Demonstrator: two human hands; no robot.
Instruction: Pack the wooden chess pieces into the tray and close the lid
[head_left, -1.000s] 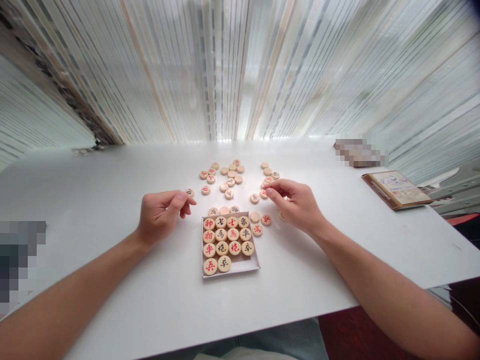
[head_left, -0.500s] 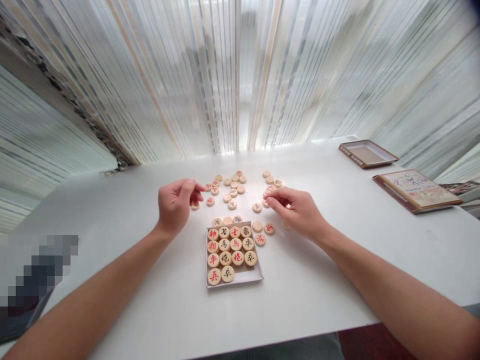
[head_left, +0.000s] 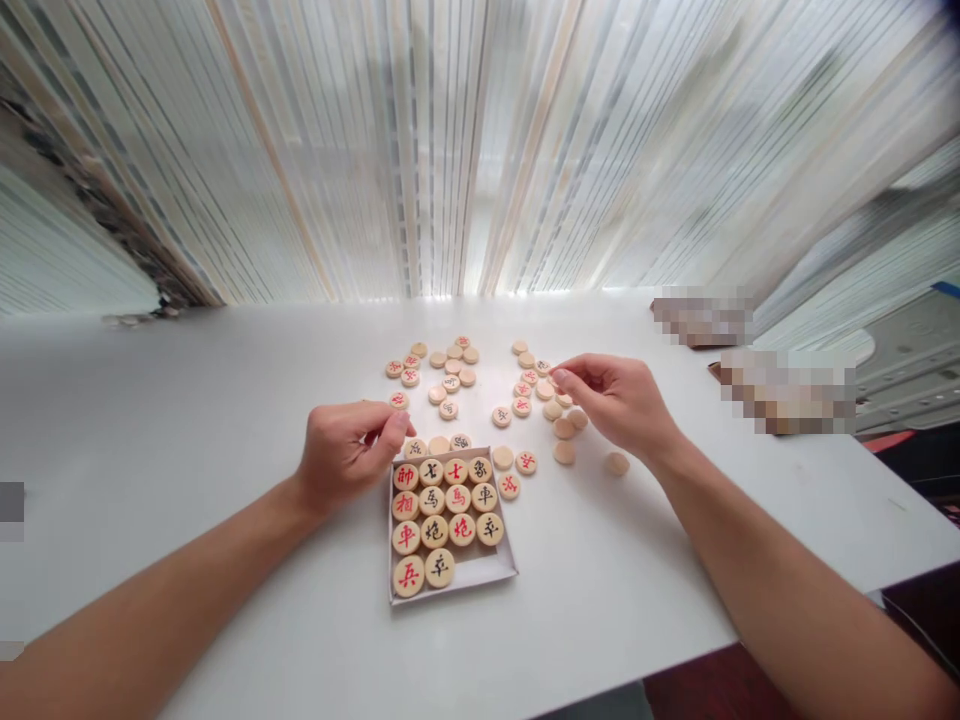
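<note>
A shallow white box [head_left: 480, 572] on the table holds rows of round wooden Chinese chess pieces with red and black characters; its front right corner is bare. My left hand [head_left: 351, 452] is closed beside the box's far left corner, its fingers curled in and anything within them hidden. Over the right-hand scatter of pieces is my right hand [head_left: 616, 398], thumb and forefinger pinched together near a black-marked piece [head_left: 542, 368]. Whether a piece sits between those fingertips cannot be made out. Just behind the box, a face-down piece [head_left: 439, 446] lies between two black-marked ones.
More loose pieces, some face down, lie across the white table [head_left: 285, 610], including a lone blank one [head_left: 617, 464] by my right wrist. Two blurred-out flat objects [head_left: 784, 390] rest at the right. Striped curtains [head_left: 465, 150] hang behind the table.
My left hand has come down from the far pieces to the box's far left corner. The right hand has shifted slightly right and away. The camera view has turned a little.
</note>
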